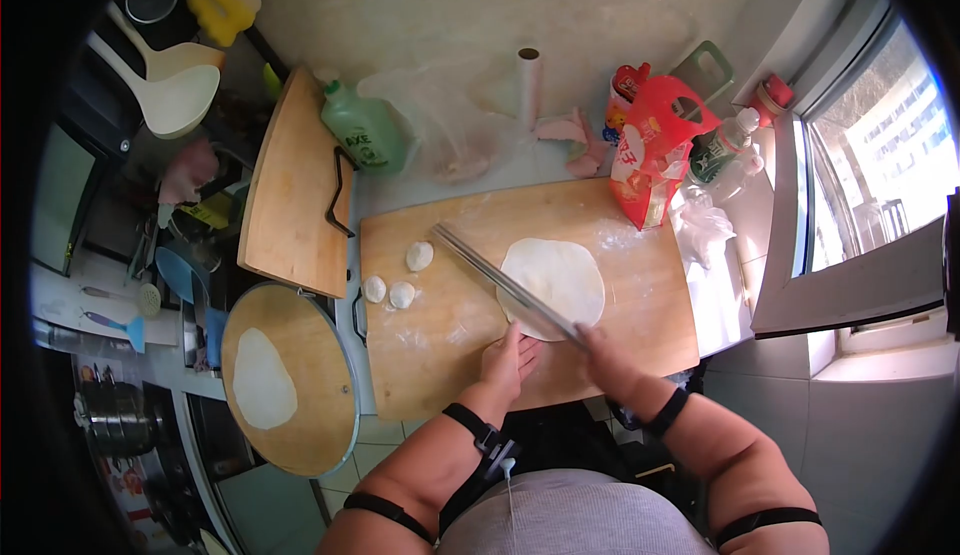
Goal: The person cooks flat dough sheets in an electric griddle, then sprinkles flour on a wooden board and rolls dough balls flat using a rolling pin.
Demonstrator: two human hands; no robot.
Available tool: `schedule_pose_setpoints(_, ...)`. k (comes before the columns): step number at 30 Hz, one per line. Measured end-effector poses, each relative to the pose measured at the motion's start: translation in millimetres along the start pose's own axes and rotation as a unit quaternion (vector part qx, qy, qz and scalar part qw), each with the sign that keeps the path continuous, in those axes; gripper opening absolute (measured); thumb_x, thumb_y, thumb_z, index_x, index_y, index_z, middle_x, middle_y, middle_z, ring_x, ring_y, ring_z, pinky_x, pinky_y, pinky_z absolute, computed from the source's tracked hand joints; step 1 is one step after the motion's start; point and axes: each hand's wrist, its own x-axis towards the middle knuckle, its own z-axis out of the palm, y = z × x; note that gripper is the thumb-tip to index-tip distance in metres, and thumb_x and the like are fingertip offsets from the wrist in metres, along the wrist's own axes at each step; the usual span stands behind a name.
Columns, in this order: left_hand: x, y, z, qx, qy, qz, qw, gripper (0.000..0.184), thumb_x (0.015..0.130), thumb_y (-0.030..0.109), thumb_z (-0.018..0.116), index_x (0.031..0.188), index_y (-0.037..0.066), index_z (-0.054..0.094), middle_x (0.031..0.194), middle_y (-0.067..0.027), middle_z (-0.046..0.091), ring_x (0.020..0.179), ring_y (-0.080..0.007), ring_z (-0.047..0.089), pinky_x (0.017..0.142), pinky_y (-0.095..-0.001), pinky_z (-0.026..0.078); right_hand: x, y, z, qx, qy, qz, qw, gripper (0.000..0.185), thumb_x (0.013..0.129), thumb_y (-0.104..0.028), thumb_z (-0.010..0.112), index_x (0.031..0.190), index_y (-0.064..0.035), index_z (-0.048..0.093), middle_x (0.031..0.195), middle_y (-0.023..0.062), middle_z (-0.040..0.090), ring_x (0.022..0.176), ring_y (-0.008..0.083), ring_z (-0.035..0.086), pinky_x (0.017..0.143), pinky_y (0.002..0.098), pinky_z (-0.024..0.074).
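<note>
A flat round sheet of dough lies on a wooden board. Across its left part slants a metal rolling pin, its far end reaching past the dough toward the upper left. My right hand is closed around the near end of the pin. At the dough's lower left edge is my left hand, fingers stretched out and holding nothing; the thumb tip is close to the dough, contact unclear. Three small dough balls sit on the board's left side.
Left of the board, a round board carries another dough sheet. A cutting board leans upright beside a green bottle. A red flour bag stands at the back right, near an open window.
</note>
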Motion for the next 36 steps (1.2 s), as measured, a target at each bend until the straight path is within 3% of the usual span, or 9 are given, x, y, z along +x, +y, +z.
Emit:
schedule_pose_setpoints(4,2,5,12,0.109,0.002,-0.025,0.994,0.049,0.09,0.039,0.064,0.121,0.003,0.052,0.119,-0.0123,0.062,0.11,-0.0227,0.06,0.096,-0.0379,0.048,39,28,-69,-0.183,0.02,-0.048,0.982,0.047,0.08,-0.001,0.055,0.125,-0.0169,0.056,0.095,0.0124,0.057,0.09,0.0332,0.057,0.08,0.0432,0.0472)
schedule_pose_setpoints(12,30,27,22,0.025,-0.128,-0.104,0.986,0.033,0.097,0.026,0.053,0.119,0.001,0.053,0.115,-0.0136,0.064,0.105,-0.0212,0.063,0.09,-0.033,0.051,65,51,-110,-0.24,-0.017,-0.09,0.967,0.052,0.078,0.002,0.054,0.124,-0.0211,0.058,0.098,0.0086,0.056,0.1,0.0284,0.055,0.085,0.0402,0.0448)
schedule_pose_setpoints(14,31,60,35,-0.08,-0.169,0.03,0.982,0.034,0.097,0.027,0.051,0.118,0.0,0.054,0.115,-0.0126,0.065,0.102,-0.0213,0.064,0.088,-0.0313,0.052,61,43,-114,-0.228,-0.005,-0.105,0.968,0.051,0.078,0.002,0.054,0.125,-0.0186,0.058,0.102,0.0102,0.056,0.101,0.0298,0.055,0.086,0.0407,0.0453)
schedule_pose_setpoints(18,40,87,57,0.087,-0.082,0.232,0.965,0.036,0.097,0.027,0.051,0.122,0.002,0.053,0.126,-0.0145,0.058,0.115,-0.0239,0.057,0.096,-0.0372,0.046,77,19,-105,-0.036,0.072,-0.093,0.992,0.046,0.08,0.0,0.054,0.125,-0.0085,0.056,0.118,0.0156,0.055,0.107,0.0351,0.055,0.092,0.0423,0.0465)
schedule_pose_setpoints(19,48,76,55,0.406,-0.041,0.403,0.819,0.039,0.096,0.027,0.051,0.126,0.002,0.051,0.133,-0.0145,0.052,0.123,-0.026,0.049,0.102,-0.0408,0.04,81,-1,-98,-0.029,0.074,-0.064,0.995,0.045,0.082,-0.001,0.055,0.126,-0.0028,0.052,0.126,0.0193,0.052,0.11,0.039,0.054,0.095,0.0418,0.0467)
schedule_pose_setpoints(20,50,65,54,0.661,0.005,0.514,0.546,0.044,0.094,0.026,0.051,0.13,0.002,0.049,0.14,-0.0144,0.046,0.131,-0.0281,0.042,0.108,-0.0444,0.034,87,-1,-80,-0.027,0.081,-0.091,0.992,0.047,0.083,-0.006,0.057,0.13,-0.0024,0.049,0.131,0.0203,0.049,0.116,0.0394,0.051,0.099,0.0416,0.0446)
schedule_pose_setpoints(22,49,40,43,0.754,-0.012,0.461,0.467,0.057,0.089,0.023,0.048,0.141,0.004,0.04,0.152,-0.0093,0.03,0.142,-0.0263,0.025,0.117,-0.0475,0.015,88,-6,-42,-0.117,0.013,-0.157,0.981,0.058,0.09,-0.027,0.053,0.139,0.0003,0.038,0.142,0.021,0.041,0.133,0.0365,0.037,0.111,0.0465,0.0296)
schedule_pose_setpoints(31,24,-7,14,0.708,-0.04,0.497,0.5,0.058,0.09,0.031,0.049,0.138,0.0,0.042,0.147,-0.0135,0.038,0.139,-0.0272,0.031,0.114,-0.0462,0.02,41,-17,-17,-0.136,0.004,-0.124,0.983,0.077,0.088,-0.053,0.047,0.142,0.0014,0.036,0.147,0.0204,0.037,0.139,0.0342,0.032,0.111,0.051,0.0238)
schedule_pose_setpoints(36,86,87,65,0.722,0.032,0.463,0.513,0.055,0.094,0.031,0.043,0.143,0.005,0.038,0.15,-0.0105,0.035,0.141,-0.0257,0.027,0.113,-0.0516,0.018,162,-8,-32,-0.256,0.053,-0.051,0.964,0.075,0.089,-0.055,0.038,0.138,0.0011,0.043,0.147,0.0173,0.037,0.139,0.0301,0.029,0.111,0.0521,0.023)
